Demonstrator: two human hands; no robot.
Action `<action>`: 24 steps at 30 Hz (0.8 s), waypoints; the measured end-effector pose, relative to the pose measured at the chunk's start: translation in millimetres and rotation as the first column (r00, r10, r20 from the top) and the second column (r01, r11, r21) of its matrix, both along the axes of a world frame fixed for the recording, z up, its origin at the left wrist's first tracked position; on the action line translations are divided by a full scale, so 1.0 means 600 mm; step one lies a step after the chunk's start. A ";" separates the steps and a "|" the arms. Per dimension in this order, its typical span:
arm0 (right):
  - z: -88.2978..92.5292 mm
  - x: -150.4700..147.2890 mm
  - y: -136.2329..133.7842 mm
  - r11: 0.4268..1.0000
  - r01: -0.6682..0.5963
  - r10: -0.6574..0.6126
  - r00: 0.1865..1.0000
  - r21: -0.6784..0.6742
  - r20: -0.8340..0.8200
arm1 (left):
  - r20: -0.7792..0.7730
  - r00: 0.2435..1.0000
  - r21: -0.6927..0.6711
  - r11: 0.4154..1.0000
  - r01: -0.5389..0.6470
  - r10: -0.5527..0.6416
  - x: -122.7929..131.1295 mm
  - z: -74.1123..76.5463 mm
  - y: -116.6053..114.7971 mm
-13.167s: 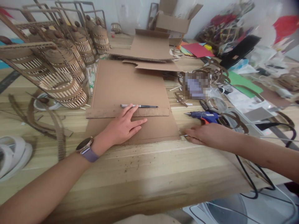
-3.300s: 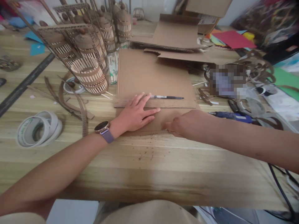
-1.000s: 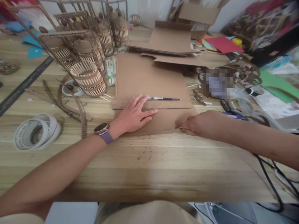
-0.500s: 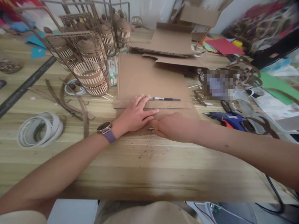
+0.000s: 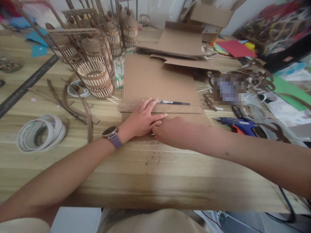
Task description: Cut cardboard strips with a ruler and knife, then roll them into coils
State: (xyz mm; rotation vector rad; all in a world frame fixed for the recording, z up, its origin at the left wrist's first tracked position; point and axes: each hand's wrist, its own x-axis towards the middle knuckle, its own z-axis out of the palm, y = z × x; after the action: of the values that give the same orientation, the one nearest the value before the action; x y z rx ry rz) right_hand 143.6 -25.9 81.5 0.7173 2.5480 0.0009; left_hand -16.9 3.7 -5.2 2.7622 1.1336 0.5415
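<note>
On the desk (image 5: 145, 187), our left hand (image 5: 141, 120) lies flat on the cardboard (image 5: 157, 76), its grip spread wide. Right beside it, our right hand (image 5: 168, 132) has a narrow grip, closed around a thin tool (image 5: 152, 134) at the near side of the cardboard. We see only a shiny bit of the tool, so we cannot tell what kind it is. A pen (image 5: 176, 103) lies on the cardboard, and our left fingers hide one end of it. Our right hand hides some of the cardboard too. Past our right arm is a blue glue gun (image 5: 243, 125). To our left sit brown strips (image 5: 89, 126), tape rolls (image 5: 23, 137) and a stick basket (image 5: 97, 81). More cardboard is piled behind.
</note>
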 end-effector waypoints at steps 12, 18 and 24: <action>-0.015 0.010 0.000 0.999 0.018 -0.022 0.990 0.034 0.137 | -0.034 0.999 -0.006 1.000 0.005 -0.005 -0.005 -0.001 0.001; -0.017 0.061 0.001 0.992 0.123 -0.127 0.987 0.042 0.103 | -0.042 0.999 -0.011 1.000 -0.001 0.001 -0.005 0.001 0.000; -0.004 0.118 -0.004 0.967 0.255 -0.257 0.960 0.032 0.114 | -0.050 0.999 -0.005 1.000 0.005 -0.005 -0.006 0.000 0.002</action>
State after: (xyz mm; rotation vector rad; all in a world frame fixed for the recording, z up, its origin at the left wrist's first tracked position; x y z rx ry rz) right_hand 214.4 -28.1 79.2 1.0183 2.3301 -0.0214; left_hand -20.5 4.8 -5.0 2.7892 1.1362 0.4707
